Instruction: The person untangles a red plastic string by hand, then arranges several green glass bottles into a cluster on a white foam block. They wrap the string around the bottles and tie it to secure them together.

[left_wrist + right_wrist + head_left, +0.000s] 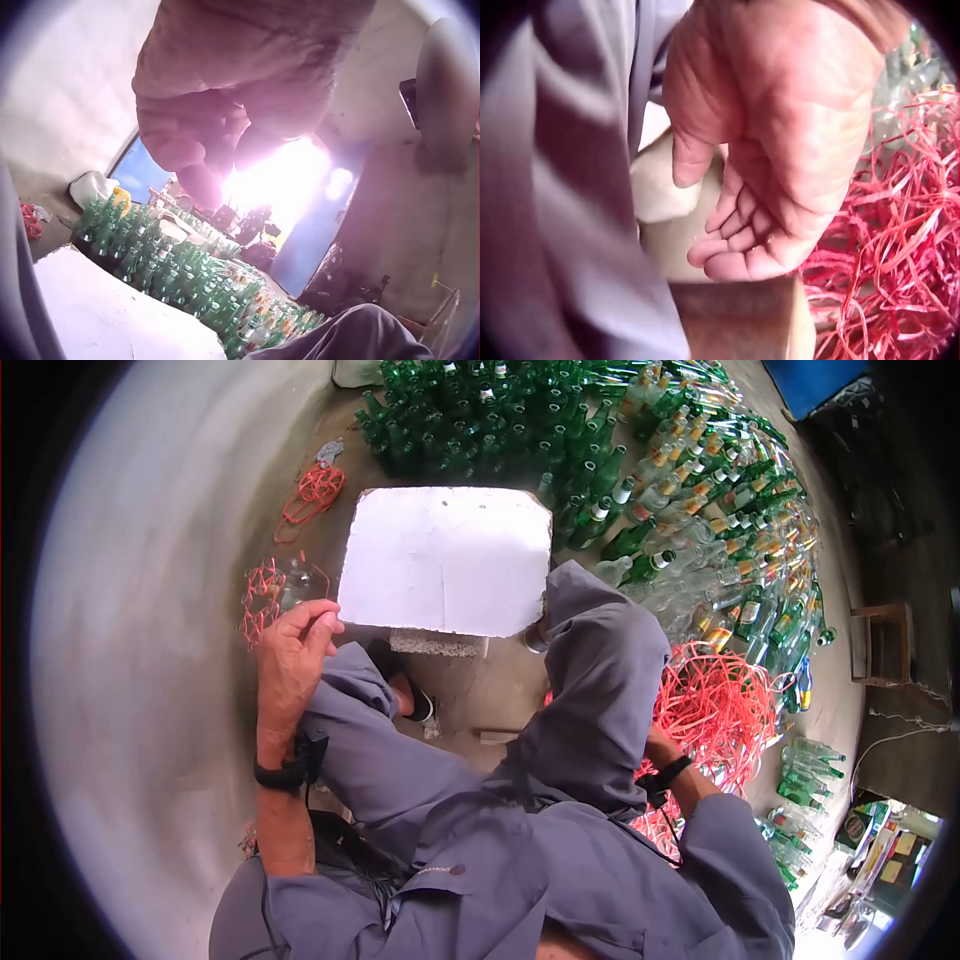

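Observation:
My left hand [298, 650] is raised beside the near left corner of a white board [445, 560]. Its fingers are curled with the thumb against the index finger, and nothing shows between them; the left wrist view has this hand [217, 112] from below, dark against bright light. By the right thigh hangs my right hand [772, 127], mostly hidden by the knee in the head view. Its fingers are loosely bent around nothing. A tangled heap of red plastic strips [725, 705] lies right next to it.
Many green bottles [480, 420] stand behind the board, with clear and green ones [710, 520] spread along the right. Orange strips [313, 492] lie on the floor at left. A speckled block [435, 643] sits under the board's near edge. A wooden frame [882, 645] stands far right.

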Action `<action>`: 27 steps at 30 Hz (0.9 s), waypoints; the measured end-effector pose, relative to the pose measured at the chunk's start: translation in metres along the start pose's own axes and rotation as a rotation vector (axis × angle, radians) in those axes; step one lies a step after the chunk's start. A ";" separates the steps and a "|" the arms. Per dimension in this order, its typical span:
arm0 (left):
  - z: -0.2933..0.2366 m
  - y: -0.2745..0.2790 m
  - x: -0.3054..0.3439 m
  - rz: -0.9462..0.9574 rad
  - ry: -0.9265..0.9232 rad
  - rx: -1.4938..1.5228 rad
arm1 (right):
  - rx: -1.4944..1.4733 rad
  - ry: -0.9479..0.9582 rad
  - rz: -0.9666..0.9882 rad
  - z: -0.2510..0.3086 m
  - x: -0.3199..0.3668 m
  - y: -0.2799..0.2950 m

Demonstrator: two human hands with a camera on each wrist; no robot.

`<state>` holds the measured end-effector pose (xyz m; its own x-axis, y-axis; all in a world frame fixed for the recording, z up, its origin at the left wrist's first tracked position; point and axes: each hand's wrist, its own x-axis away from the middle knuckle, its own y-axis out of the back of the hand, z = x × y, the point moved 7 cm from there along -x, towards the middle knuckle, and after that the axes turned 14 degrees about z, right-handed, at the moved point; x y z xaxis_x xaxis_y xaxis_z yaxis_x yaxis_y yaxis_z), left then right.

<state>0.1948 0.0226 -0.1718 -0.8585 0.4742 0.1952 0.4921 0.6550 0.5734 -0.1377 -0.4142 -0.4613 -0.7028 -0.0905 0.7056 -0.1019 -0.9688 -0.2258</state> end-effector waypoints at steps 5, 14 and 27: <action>-0.003 0.002 0.009 -0.026 0.013 0.022 | 0.021 -0.009 0.058 -0.005 -0.019 -0.004; -0.014 -0.011 -0.009 0.012 0.010 0.017 | 0.041 -0.094 0.110 -0.035 -0.024 -0.011; -0.029 -0.028 -0.056 0.117 -0.119 0.033 | 0.178 -0.262 0.129 -0.027 -0.038 -0.009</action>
<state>0.2253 -0.0392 -0.1758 -0.7726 0.6138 0.1621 0.5941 0.6090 0.5255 -0.1287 -0.3956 -0.5041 -0.4951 -0.2484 0.8326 0.1166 -0.9686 -0.2197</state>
